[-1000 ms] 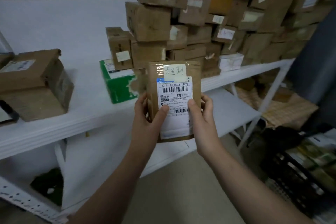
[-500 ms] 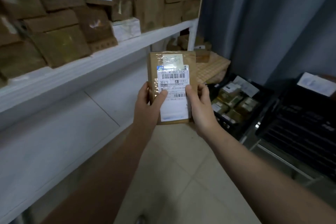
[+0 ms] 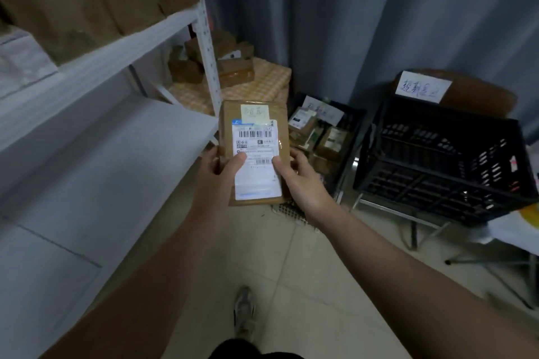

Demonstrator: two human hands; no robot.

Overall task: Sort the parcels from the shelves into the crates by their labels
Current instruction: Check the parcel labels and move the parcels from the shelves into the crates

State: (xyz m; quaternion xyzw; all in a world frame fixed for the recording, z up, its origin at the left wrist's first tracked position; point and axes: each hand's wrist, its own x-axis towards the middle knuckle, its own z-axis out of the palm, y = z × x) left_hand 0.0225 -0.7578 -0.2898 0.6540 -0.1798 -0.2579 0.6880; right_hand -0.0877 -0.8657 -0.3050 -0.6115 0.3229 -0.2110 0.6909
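Your view has swung further right since half a second ago: the white shelf [image 3: 116, 46] has slid off to 9 o'clock, and both crates now sit in full view. The parcel [image 3: 256, 151] has stayed between your hands at the centre, upright, with its barcode label facing you. Your left hand [image 3: 215, 172] grips its left edge with the thumb pressed on the label. Your right hand [image 3: 303, 181] grips the right edge the same way, fingers wrapped behind.

At 2 o'clock from the parcel, the dark crate [image 3: 353, 148] holds several small parcels and carries a paper note. At 3 o'clock stands the slatted black crate [image 3: 437, 160], raised on a metal frame, with a handwritten sign [image 3: 423, 86] behind it. At 12 o'clock, brown boxes [image 3: 233, 73] lie on a checked cloth [image 3: 268, 81]. Your shoe [image 3: 243, 312] shows at 6 o'clock on the tiled floor.
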